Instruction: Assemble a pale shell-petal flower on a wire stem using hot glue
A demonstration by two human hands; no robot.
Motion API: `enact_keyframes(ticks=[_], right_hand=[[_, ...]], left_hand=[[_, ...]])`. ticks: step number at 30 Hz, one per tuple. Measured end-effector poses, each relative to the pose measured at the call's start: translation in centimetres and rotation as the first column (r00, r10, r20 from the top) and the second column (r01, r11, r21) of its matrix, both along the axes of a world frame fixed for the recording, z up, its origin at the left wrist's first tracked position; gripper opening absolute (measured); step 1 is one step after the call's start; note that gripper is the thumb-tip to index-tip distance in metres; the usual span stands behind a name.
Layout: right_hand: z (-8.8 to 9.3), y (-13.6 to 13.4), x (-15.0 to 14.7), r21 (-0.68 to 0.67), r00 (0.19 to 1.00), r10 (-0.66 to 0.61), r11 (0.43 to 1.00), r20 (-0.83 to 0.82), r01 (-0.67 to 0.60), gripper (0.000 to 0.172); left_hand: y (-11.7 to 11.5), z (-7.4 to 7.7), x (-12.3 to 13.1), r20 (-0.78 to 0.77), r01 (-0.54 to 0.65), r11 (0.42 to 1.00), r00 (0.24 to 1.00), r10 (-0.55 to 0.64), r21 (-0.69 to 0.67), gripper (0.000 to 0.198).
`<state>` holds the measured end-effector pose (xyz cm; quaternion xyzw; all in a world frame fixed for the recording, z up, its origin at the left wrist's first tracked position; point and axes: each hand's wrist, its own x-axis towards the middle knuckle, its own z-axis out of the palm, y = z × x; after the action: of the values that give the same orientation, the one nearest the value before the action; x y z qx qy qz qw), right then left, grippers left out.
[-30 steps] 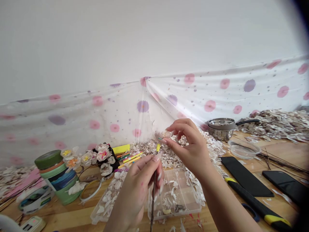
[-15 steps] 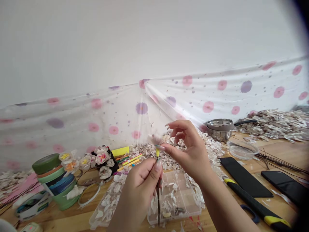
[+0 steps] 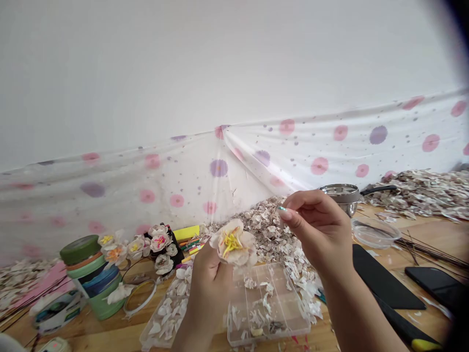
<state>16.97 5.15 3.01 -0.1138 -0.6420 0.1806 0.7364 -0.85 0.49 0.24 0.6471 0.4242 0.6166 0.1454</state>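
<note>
My left hand (image 3: 210, 278) is closed around the stem of a handmade flower (image 3: 234, 244), which has pale, cream petals and yellow strands at its centre. The flower faces toward me, and its stem is hidden behind the hand. To the right, my right hand (image 3: 315, 225) is raised apart from the flower, thumb and fingertips pinched together; whatever is in the pinch, if anything, I cannot make out. Below the hands lies a clear compartment box (image 3: 304, 322) with pale petal pieces in it. A heap of dried petals (image 3: 264, 220) spreads behind the hands.
Finished flowers (image 3: 160, 239) and a green-lidded jar (image 3: 97, 278) stand at left, with a roll of tape (image 3: 139, 298) nearby. Metal bowls (image 3: 340, 195), a clear dish (image 3: 376, 232), dark wires (image 3: 436, 252), a phone (image 3: 436, 286) and a black flat case (image 3: 384, 278) lie at right.
The flower has tipped toward me, so its yellow centre now shows. My right hand has moved away from it to the right, its fingers going from spread to pinched.
</note>
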Motion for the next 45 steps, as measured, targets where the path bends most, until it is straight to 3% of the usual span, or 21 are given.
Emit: enact_keyframes(ticks=[3,7,10,13,15,17,20,22,36,45], right_hand=[[0.2,0.3,0.8,-0.004,0.965,0.108,0.994,0.24,-0.111,0.008],[0.8,-0.2,0.6,0.031,0.846,0.209,0.966,0.49,-0.256,0.038],[0.7,-0.4,-0.2,-0.011,0.86,0.262,0.958,0.438,-0.286,0.045],[0.5,-0.1,-0.9,-0.197,0.887,0.33,0.94,0.323,-0.278,0.042],[0.4,0.1,-1.2,-0.377,0.864,0.437,0.866,0.25,-0.329,0.036],[0.4,0.2,-1.3,-0.505,0.815,0.56,0.752,0.148,-0.424,0.029],[0.5,-0.2,-1.7,-0.57,0.71,0.701,0.611,0.067,-0.549,0.025],[0.4,-0.6,-2.1,-0.587,0.663,0.746,0.562,0.055,-0.583,0.024],[0.3,-1.2,-2.5,-0.562,0.688,0.725,0.56,-0.023,-0.609,0.012],[0.2,-1.5,-2.6,-0.593,0.666,0.742,0.502,-0.077,-0.629,0.01]], left_hand=[[-0.3,0.5,0.0,-0.003,0.063,0.998,0.998,-0.063,-0.015,0.011],[-0.7,1.1,0.4,-0.002,0.147,0.987,0.989,-0.147,-0.065,0.011],[-1.3,1.5,1.0,0.189,0.24,0.953,0.96,-0.205,-0.187,0.028],[-2.0,1.8,1.5,0.449,0.445,0.841,0.847,-0.284,-0.307,0.038],[-2.4,2.0,1.7,0.539,0.533,0.776,0.785,-0.306,-0.337,0.039],[-2.8,2.1,1.8,0.568,0.572,0.743,0.759,-0.318,-0.347,0.04],[-3.0,2.1,1.8,0.566,0.576,0.732,0.761,-0.319,-0.362,0.041],[-3.0,2.0,1.8,0.555,0.57,0.73,0.77,-0.314,-0.377,0.042],[-3.1,1.9,1.8,0.403,0.505,0.73,0.852,-0.335,-0.461,0.048],[-3.2,1.8,1.7,0.313,0.439,0.769,0.894,-0.321,-0.464,0.05]])
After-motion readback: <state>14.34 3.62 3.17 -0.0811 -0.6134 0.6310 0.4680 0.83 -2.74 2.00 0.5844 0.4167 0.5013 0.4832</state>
